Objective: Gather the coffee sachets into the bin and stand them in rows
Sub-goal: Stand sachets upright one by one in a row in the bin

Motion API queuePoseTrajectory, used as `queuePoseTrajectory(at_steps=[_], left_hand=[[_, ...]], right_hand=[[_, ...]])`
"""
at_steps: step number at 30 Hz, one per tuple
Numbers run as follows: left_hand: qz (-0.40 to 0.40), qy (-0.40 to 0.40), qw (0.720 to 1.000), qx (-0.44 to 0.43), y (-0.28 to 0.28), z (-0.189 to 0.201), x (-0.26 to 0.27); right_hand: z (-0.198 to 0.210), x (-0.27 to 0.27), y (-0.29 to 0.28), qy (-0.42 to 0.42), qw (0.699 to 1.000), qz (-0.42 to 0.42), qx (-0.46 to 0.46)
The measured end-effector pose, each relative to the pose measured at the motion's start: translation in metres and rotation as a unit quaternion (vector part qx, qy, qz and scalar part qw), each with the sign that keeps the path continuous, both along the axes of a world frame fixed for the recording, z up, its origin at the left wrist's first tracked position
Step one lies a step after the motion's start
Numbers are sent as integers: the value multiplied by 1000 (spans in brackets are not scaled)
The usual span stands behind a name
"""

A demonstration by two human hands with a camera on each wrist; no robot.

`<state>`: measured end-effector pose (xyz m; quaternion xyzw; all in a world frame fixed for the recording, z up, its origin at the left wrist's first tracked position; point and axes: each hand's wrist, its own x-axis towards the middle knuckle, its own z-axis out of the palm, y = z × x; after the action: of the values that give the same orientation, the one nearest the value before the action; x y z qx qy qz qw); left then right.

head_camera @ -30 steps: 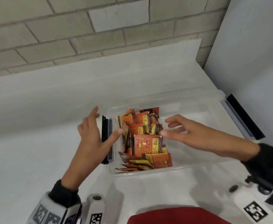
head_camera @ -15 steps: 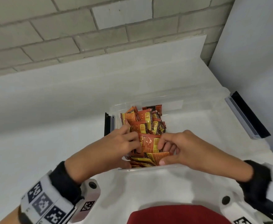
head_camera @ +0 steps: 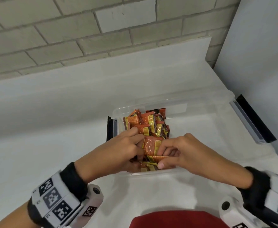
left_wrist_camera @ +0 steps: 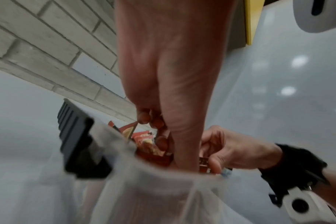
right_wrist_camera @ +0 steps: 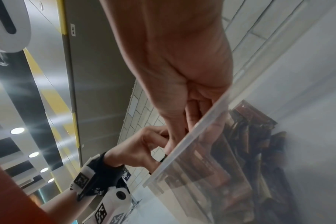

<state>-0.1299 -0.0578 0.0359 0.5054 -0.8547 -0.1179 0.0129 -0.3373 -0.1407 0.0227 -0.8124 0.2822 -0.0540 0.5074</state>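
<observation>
Inside the clear plastic bin (head_camera: 200, 122), the left hand (head_camera: 118, 150) and right hand (head_camera: 181, 150) curl fingers around flat, glossy orange coffee sachets (head_camera: 151, 145), pinching them upright

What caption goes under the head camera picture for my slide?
Both hands, left hand and right hand, hold coffee sachets at the left end of a clear bin.

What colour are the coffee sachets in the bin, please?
The coffee sachets are mostly orange-red with yellow panels, clearest in the head view.
</observation>
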Motion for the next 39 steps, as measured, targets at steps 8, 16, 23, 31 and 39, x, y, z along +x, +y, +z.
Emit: queuePoseTrajectory(at_steps=[8,16,23,31,39], left_hand=[[82,114,988,68,-18,50,18],[143,187,963,128,-57,70,2],[181,251,944,116,-91,67,-7],[208,518,819,133,-120,45,-20],[194,708,667,125,-142,20,-50]], right_hand=[[19,-7,-5,-118,991,-45,51],[16,-2,-10,-158,970,-49,177],[20,0,-33,-238,926,-159,247],[43,6,-84,-364,846,-231,314],[31,29,-92,-387,840,-201,324]])
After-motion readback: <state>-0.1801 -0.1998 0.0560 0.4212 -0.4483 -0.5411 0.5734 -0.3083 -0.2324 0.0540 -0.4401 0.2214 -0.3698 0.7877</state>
